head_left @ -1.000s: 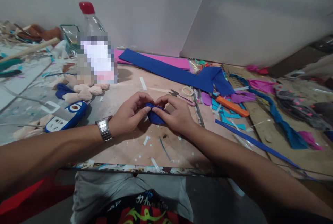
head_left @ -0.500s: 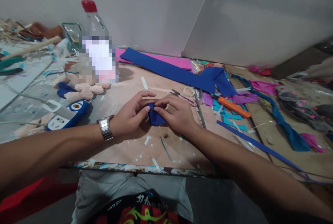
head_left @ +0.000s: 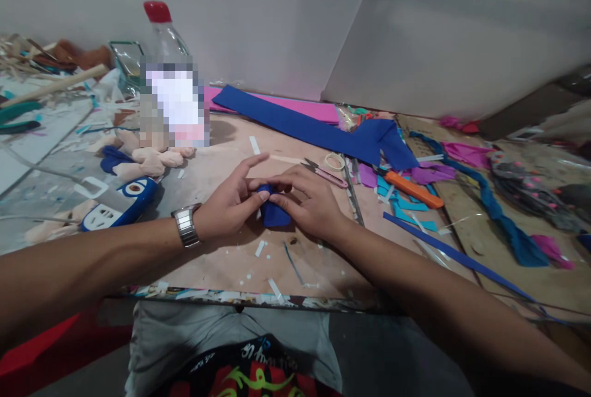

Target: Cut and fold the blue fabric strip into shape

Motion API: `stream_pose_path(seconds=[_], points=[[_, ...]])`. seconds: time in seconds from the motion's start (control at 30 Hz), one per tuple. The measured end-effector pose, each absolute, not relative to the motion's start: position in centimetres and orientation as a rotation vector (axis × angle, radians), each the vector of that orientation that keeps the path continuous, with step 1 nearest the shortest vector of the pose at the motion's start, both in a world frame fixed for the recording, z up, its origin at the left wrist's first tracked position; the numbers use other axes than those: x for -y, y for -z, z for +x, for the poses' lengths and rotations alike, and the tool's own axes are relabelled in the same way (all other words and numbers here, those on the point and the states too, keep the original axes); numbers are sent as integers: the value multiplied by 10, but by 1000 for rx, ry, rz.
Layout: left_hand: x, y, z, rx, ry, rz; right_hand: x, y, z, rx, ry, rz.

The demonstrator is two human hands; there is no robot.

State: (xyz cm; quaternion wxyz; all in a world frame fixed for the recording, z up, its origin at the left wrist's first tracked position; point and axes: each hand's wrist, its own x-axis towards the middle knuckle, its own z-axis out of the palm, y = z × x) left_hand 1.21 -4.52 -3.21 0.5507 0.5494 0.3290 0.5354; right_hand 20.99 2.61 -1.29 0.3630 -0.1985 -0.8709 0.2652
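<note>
A small piece of blue fabric (head_left: 276, 215) is pinched between both hands, just above the middle of the table. My left hand (head_left: 234, 198), with a metal watch on the wrist, grips its upper left edge between thumb and a finger, and the index finger points up and away. My right hand (head_left: 313, 200) holds the fabric's upper right side with thumb and curled fingers. The lower part of the piece hangs loose toward me. Just beyond the right hand lie thread snips (head_left: 325, 173) with a pink handle and a roll of tape (head_left: 335, 162).
A long blue fabric strip (head_left: 295, 123) lies over pink fabric at the back. An orange cutter (head_left: 410, 189) and fabric scraps are on the right. To the left are a blue-and-white power strip (head_left: 120, 205), peach fabric pieces (head_left: 150, 162) and a red-capped bottle (head_left: 168, 40).
My left index finger has lifted and straightened. The lower part of the blue fabric has turned slightly leftward, and both hands still hold it in about the same place.
</note>
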Motion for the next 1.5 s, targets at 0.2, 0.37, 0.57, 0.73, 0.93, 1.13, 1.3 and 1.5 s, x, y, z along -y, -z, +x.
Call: stream_pose_path(seconds=[0.2, 0.37, 0.57, 0.73, 0.93, 1.13, 1.3, 1.5], points=[[46, 34, 11, -770, -1196, 1278, -25, 13, 210, 2354, -598, -456], [44, 33, 11, -781, -1210, 1253, -27, 13, 211, 2285, -677, -482], [43, 29, 9, -766, -1119, 1272, -28, 13, 210, 2190, -736, -509], [45, 23, 9, -877, -1073, 1292, -28, 15, 209, 2154, -876, -579], [46, 18, 9, -855, -1025, 1370, -26, 12, 211, 2117, -984, -550], [45, 20, 7, -884, -1105, 1562, -25, 9, 210, 2183, -842, -418], [45, 21, 5, -1016, -1094, 1780, -27, 12, 211, 2200, -735, -505], [47, 22, 8, -1093, -1125, 1706, -25, 13, 211, 2164, -668, -664]])
